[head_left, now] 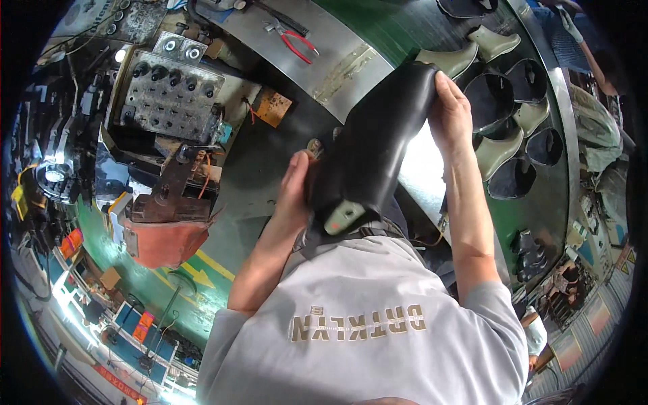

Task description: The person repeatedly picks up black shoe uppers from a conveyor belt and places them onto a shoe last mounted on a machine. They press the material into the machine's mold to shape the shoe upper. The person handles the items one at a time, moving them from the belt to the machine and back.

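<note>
A long black rubber boot (pixel 378 142) is held up between both hands, above the near edge of the curved metal workbench (pixel 337 54) and close against the person's grey shirt (pixel 364 324). The left hand (pixel 295 196) is closed around the lower end of the boot, beside a pale grey patch on the boot's sole end, with fingers wrapped onto the dark rubber. The right hand (pixel 451 111) is clamped on the upper end, at the rim of the shaft, with the thumb side pressed over the edge. The boot runs slantwise from lower left to upper right, so its middle lies free between the two grips.

The rubber appears smooth, matt and flexible, with a soft sheen along the shaft. Past the right hand, on the green curved conveyor (pixel 398 27), olive-green boots (pixel 496 152) are set in a row with their dark openings showing, just beyond the boot's upper end. On the metal bench, red-handled pliers (pixel 297 42) lie near its far edge, well apart from the hands. To the left, a grey metal block with rows of dark knobs (pixel 169 94) stands over a rust-coloured fixture (pixel 169 233). Open room is seen between the left hand and that fixture, over dark floor.
</note>
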Available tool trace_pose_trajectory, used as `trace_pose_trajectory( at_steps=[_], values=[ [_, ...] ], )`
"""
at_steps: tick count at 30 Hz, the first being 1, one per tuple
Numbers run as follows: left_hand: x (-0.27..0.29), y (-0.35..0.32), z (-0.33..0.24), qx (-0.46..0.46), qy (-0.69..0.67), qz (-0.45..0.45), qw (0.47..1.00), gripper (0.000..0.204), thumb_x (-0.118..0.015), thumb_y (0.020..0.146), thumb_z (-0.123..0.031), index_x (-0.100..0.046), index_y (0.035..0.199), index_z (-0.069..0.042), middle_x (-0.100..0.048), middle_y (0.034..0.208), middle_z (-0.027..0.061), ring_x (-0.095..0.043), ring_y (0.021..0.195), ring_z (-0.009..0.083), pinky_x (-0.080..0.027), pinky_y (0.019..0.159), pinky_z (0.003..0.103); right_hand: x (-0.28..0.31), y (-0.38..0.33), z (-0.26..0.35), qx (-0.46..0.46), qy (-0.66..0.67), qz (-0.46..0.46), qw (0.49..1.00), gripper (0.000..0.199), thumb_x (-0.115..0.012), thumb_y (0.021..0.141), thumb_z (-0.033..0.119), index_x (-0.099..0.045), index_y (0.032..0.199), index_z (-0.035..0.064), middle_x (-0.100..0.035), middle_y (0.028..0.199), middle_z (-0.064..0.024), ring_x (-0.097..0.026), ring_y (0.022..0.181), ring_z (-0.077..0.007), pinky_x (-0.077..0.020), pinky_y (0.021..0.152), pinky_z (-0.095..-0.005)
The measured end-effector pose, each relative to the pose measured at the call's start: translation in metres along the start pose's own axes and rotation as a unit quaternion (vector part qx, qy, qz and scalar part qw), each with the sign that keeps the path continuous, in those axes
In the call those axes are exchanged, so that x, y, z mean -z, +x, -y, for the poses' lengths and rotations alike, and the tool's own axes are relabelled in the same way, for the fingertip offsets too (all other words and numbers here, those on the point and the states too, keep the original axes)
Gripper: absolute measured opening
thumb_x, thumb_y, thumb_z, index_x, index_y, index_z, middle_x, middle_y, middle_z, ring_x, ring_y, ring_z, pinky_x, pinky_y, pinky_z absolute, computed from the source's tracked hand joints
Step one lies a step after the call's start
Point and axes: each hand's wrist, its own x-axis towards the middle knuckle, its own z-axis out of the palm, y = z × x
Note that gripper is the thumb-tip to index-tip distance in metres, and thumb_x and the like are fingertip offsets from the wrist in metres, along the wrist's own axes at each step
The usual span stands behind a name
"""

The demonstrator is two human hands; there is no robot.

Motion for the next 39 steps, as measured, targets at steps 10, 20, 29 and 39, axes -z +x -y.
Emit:
trace_pose_trajectory(
  at_steps=[10, 20, 29, 39],
  values=[
    [-0.001, 0.007, -0.023, -0.126, 0.345, 0.098, 0.925, 0.03, -0.058, 0.098, -0.017, -0.057, 0.12, 0.003, -0.065, 0.104, 0.0042, -0.061, 0.091, 0.0088, -0.05, 0.083, 0.025, -0.04, 0.012, 0.001, -0.067, -0.07, 0.212, 0.973, 0.038, -0.062, 0.096, 0.027, -0.064, 0.122, 0.0001, -0.069, 0.108, -0.0071, -0.063, 0.099, -0.013, -0.0487, 0.091, -0.0295],
    [-0.053, 0.016, -0.015, -0.363, 0.34, -0.071, 0.865, 0.024, -0.049, 0.103, -0.022, -0.055, 0.094, 0.0, -0.05, 0.078, -0.0021, -0.043, 0.071, 0.0053, -0.038, 0.061, 0.023, -0.069, 0.014, 0.009, 0.026, -0.145, 0.269, 0.952, 0.034, -0.063, 0.095, 0.026, -0.068, 0.117, 0.0007, -0.07, 0.106, -0.0071, -0.062, 0.098, -0.0132, -0.0476, 0.09, -0.0277],
    [-0.015, 0.025, -0.026, -0.32, 0.163, -0.045, 0.932, 0.029, -0.05, 0.103, -0.021, -0.048, 0.078, -0.007, -0.041, 0.073, -0.0065, -0.037, 0.068, 0.0034, -0.034, 0.059, 0.024, -0.117, 0.018, 0.015, -0.094, -0.039, 0.273, 0.956, 0.025, -0.067, 0.092, 0.017, -0.07, 0.109, -0.0013, -0.071, 0.096, -0.0063, -0.065, 0.085, -0.0103, -0.0524, 0.079, -0.025],
    [0.036, -0.043, -0.065, -0.461, 0.241, -0.235, 0.821, 0.024, -0.05, 0.102, -0.017, -0.052, 0.082, -0.005, -0.04, 0.073, -0.007, -0.035, 0.067, 0.003, -0.033, 0.058, 0.022, -0.251, -0.01, -0.02, -0.135, -0.08, 0.316, 0.936, 0.025, -0.069, 0.091, 0.018, -0.064, 0.109, 0.001, -0.069, 0.093, -0.0042, -0.064, 0.083, -0.009, -0.0509, 0.074, -0.0222]
  ],
)
